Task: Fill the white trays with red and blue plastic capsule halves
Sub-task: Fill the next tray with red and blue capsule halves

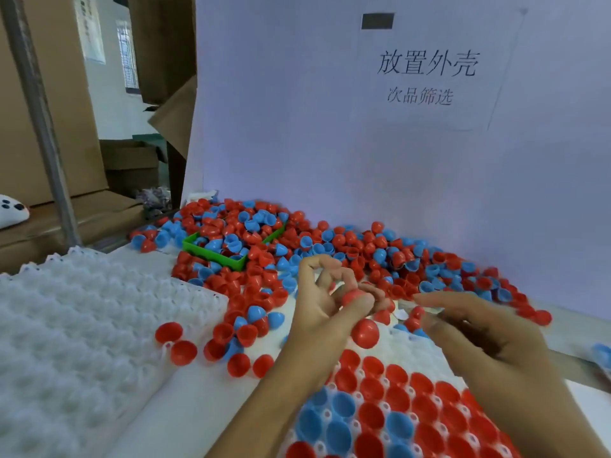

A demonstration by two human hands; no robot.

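Red and blue halves [347, 246]: heaped loose on my white surface [185, 401] against the back board [297, 143], some in a green bin [211, 256]. Tray [380, 408], near right: sockets filled, mostly red, some blue. Spare tray [82, 325], left: unfilled. Left hand [325, 304]: grip curled on red halves [355, 297]. Right hand [486, 328]: grip loose, fingers extended over the tray

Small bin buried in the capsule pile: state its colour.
Green; the bin shows best in the head view, half-filled with red and blue capsule halves.
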